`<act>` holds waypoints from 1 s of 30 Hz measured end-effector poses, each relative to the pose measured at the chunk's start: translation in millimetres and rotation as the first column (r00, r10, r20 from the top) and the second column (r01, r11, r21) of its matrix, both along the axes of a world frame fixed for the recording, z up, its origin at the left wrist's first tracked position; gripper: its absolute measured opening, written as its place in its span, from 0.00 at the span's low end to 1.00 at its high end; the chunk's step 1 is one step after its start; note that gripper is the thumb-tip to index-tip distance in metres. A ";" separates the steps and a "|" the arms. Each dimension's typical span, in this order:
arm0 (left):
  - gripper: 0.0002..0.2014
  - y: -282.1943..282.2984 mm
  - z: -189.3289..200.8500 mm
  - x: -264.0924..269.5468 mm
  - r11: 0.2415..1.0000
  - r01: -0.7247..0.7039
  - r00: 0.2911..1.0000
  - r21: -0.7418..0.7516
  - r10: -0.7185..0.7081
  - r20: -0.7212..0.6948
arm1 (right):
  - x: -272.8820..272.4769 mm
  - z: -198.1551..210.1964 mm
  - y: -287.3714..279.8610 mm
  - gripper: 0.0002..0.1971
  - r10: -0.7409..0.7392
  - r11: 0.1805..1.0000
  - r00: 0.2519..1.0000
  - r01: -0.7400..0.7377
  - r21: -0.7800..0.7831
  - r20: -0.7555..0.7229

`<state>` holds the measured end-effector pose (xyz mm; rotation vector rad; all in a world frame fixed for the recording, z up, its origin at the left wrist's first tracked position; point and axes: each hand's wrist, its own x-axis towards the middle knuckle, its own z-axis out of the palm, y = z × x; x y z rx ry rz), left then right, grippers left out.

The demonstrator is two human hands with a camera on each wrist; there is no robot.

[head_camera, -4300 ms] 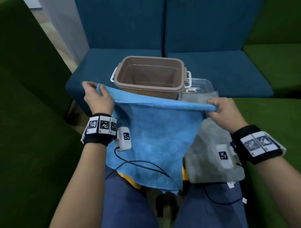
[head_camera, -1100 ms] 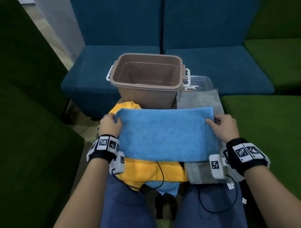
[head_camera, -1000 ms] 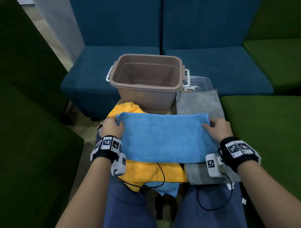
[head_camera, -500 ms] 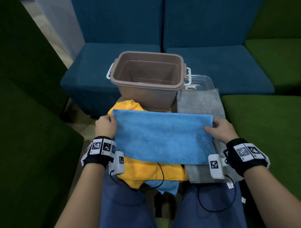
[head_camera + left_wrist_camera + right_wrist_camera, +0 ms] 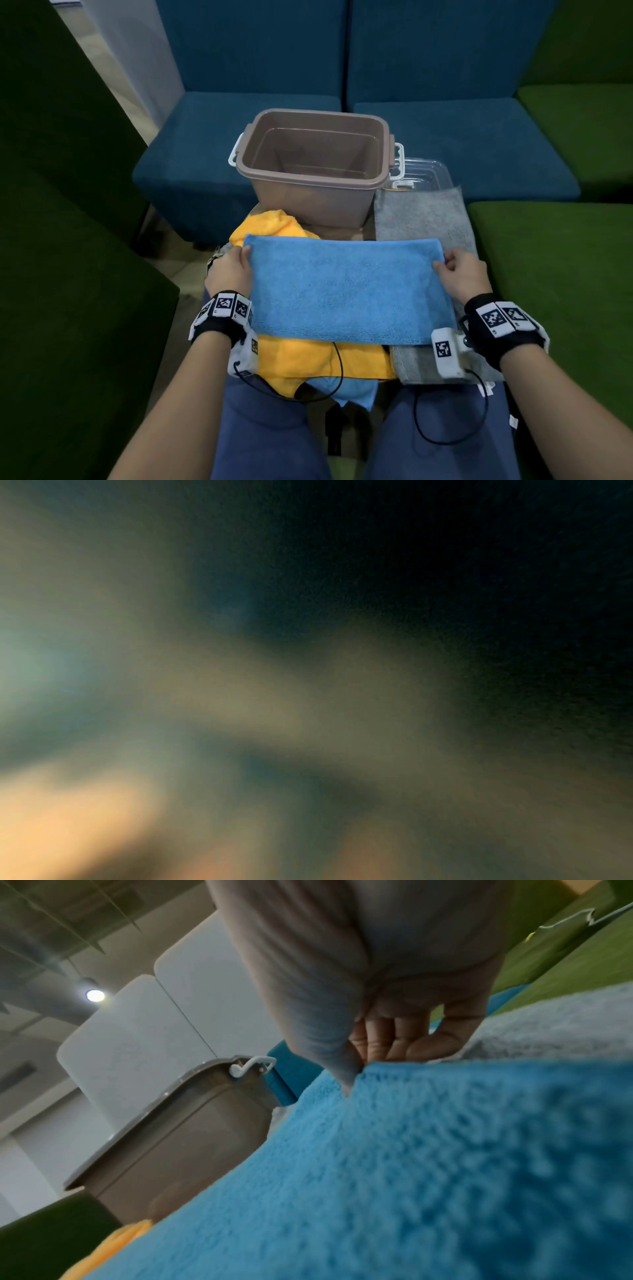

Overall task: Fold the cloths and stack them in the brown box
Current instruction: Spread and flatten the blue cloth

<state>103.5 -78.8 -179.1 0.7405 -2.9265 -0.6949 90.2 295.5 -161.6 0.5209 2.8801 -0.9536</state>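
A blue cloth (image 5: 346, 291), folded in half, lies flat across my lap on top of a yellow cloth (image 5: 308, 359) and a grey cloth (image 5: 424, 216). My left hand (image 5: 236, 267) pinches its far left corner. My right hand (image 5: 452, 270) pinches its far right corner, thumb on top and fingers underneath; the right wrist view shows the thumb pressed into the blue cloth (image 5: 411, 1164). The brown box (image 5: 274, 181) stands empty just beyond the cloths, its side (image 5: 178, 1150) also in the right wrist view. The left wrist view is a dark blur.
A clear plastic lid (image 5: 424, 171) lies behind the grey cloth, right of the box. Blue seats (image 5: 462, 137) stand at the back. Green cushions (image 5: 555, 274) flank me on both sides. Another blue cloth (image 5: 352, 394) pokes out under the yellow one.
The blue cloth was hanging open between my hands; since then it was folded in half and laid on my lap. In the last second both hands shifted slightly, still holding the far corners.
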 end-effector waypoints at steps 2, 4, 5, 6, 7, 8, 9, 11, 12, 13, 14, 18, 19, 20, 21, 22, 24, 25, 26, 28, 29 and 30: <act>0.22 -0.5 -1.5 -0.6 1.000 -0.007 1.000 0.005 0.007 -0.008 | -1.6 1.3 -1.7 0.04 -0.007 1.000 1.000 0.007 -0.001 -0.016; 0.22 0.8 -2.3 -2.3 1.000 -0.007 1.000 0.014 0.007 -0.001 | -3.7 0.4 -4.0 0.05 -0.008 1.000 1.000 0.007 0.013 0.009; 0.22 1.5 -2.4 -3.9 1.000 -0.007 1.000 0.015 0.007 0.001 | -5.1 -0.6 -5.8 0.04 -0.002 1.000 1.000 0.002 0.028 0.028; 0.23 1.6 -2.4 -5.3 1.000 -0.007 1.000 0.015 0.007 -0.004 | -6.1 -1.2 -7.4 0.04 0.003 0.999 0.999 -0.005 0.038 0.044; 0.23 1.4 -2.1 -5.9 1.000 -0.008 1.000 0.011 0.008 -0.012 | -6.9 -1.7 -8.8 0.04 0.008 0.999 0.999 -0.010 0.041 0.049; 0.23 0.8 -2.0 -6.6 1.000 -0.010 1.000 0.004 0.010 -0.016 | -8.0 -2.3 -9.6 0.06 0.006 0.999 0.999 -0.008 0.044 0.052; 0.22 0.2 -2.1 -6.7 1.000 -0.008 1.000 -0.001 0.008 -0.012 | -8.4 -2.0 -10.5 0.08 0.006 0.999 0.998 -0.010 0.053 0.064; 0.21 1.1 -1.7 -5.9 1.000 -0.006 1.000 0.000 0.006 0.023 | -7.2 -1.0 -11.9 0.10 0.028 0.996 0.991 -0.039 0.080 0.129; 0.21 2.7 -0.3 -5.9 1.000 -0.008 0.999 -0.003 0.008 0.047 | -6.5 0.3 -13.0 0.10 0.033 0.994 0.988 -0.048 0.095 0.153; 0.20 4.9 2.6 -6.9 1.000 -0.016 0.997 -0.017 0.017 0.069 | -6.1 3.2 -15.0 0.10 0.030 0.991 0.987 -0.049 0.121 0.158; 0.17 7.9 6.5 -8.5 0.998 -0.025 0.997 -0.049 0.029 0.073 | -6.1 6.4 -17.8 0.11 0.032 0.984 0.990 -0.055 0.169 0.134; 0.15 42.7 32.4 0.3 0.972 0.042 0.959 -0.230 -0.104 -0.262 | 5.5 16.3 -47.6 0.19 0.257 0.901 0.958 -0.188 0.391 -0.131; 0.16 56.8 36.4 5.3 0.961 0.131 0.918 -0.245 -0.211 -0.336 | 11.6 16.2 -59.3 0.21 0.361 0.885 0.918 -0.280 0.372 -0.167; 0.17 71.1 37.9 10.7 0.942 0.244 0.877 -0.231 -0.316 -0.363 | 17.9 14.4 -70.3 0.23 0.463 0.854 0.870 -0.387 0.349 -0.170; 0.18 82.1 35.3 14.3 0.917 0.353 0.857 -0.184 -0.396 -0.330 | 23.7 11.5 -79.1 0.26 0.546 0.810 0.830 -0.488 0.325 -0.114; 0.20 89.3 30.5 17.3 0.895 0.431 0.861 -0.112 -0.446 -0.243 | 27.7 5.8 -83.6 0.30 0.601 0.764 0.799 -0.572 0.299 -0.007; 0.27 86.8 12.1 21.5 0.868 0.496 0.868 0.019 -0.496 -0.007 | 30.4 -8.8 -77.7 0.34 0.627 0.695 0.742 -0.670 0.261 0.237; 0.30 79.7 2.3 23.5 0.854 0.519 0.851 0.028 -0.520 0.073 | 30.2 -16.3 -68.9 0.34 0.618 0.675 0.718 -0.693 0.253 0.319; 0.33 70.6 -6.7 26.2 0.836 0.549 0.831 -0.003 -0.545 0.115 | 29.5 -22.5 -57.9 0.33 0.612 0.665 0.706 -0.703 0.253 0.356; 0.40 51.0 -18.6 32.4 0.802 0.590 0.805 -0.098 -0.573 0.155 | 27.3 -30.3 -34.8 0.31 0.586 0.680 0.728 -0.681 0.273 0.356; 0.42 41.1 -23.2 35.0 0.800 0.586 0.808 -0.128 -0.566 0.167 | 25.9 -32.0 -24.4 0.30 0.559 0.704 0.751 -0.654 0.278 0.351; 0.41 32.6 -26.1 37.3 0.813 0.566 0.822 -0.140 -0.543 0.169 | 25.3 -33.4 -15.9 0.30 0.525 0.729 0.775 -0.623 0.283 0.352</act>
